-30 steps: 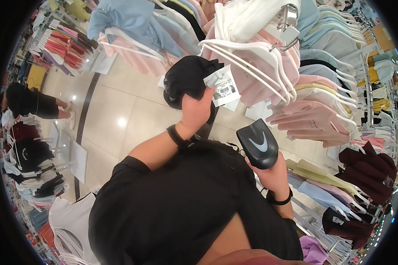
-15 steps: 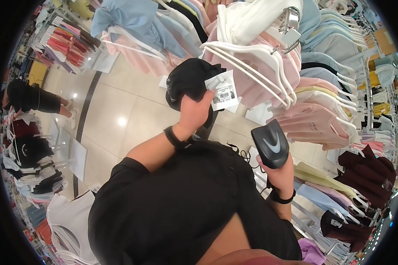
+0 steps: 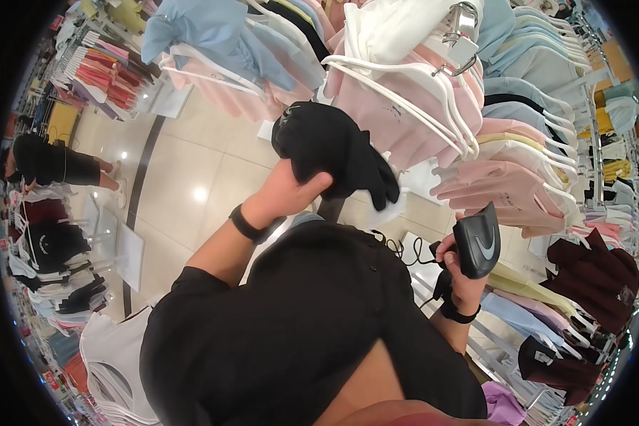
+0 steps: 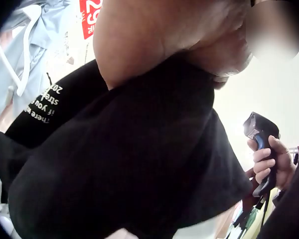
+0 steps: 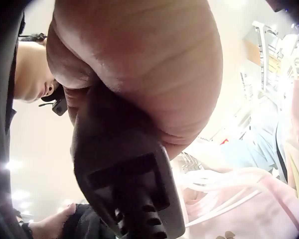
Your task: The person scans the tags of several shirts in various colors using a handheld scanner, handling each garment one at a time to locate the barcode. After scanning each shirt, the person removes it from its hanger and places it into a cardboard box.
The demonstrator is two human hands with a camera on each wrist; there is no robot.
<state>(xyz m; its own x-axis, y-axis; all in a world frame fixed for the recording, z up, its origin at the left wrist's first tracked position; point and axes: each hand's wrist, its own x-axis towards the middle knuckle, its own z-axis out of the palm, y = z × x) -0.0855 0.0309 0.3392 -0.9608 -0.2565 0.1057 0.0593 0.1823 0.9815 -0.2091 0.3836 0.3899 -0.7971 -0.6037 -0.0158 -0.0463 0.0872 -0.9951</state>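
Note:
In the head view my left hand [image 3: 287, 192] holds a bunched black garment [image 3: 334, 145], thumb over its near side and fingers hidden beneath the cloth. White lettering [image 4: 45, 104] shows on the fabric in the left wrist view. Off to the right, my right hand [image 3: 465, 284] grips a black handheld barcode scanner [image 3: 478, 245], its grey-marked head pointing upward, apart from the garment. From below, the right wrist view shows the handle's base [image 5: 129, 189] with the cable coming out, and the left wrist view shows fingers wrapped round the handle.
Ahead, pink shirts [image 3: 397, 106] hang on white hangers from a metal rack, with blue garments [image 3: 213, 42] beside them. More clothes [image 3: 518, 192] hang to the right. Another person [image 3: 57, 160] stands at the far left. A looped cable [image 3: 397, 248] hangs beside the scanner hand.
My left hand has turned the garment over, so its white barcode tag no longer faces up. My right hand has moved the scanner rightward, away from the garment, and tilted it more upright.

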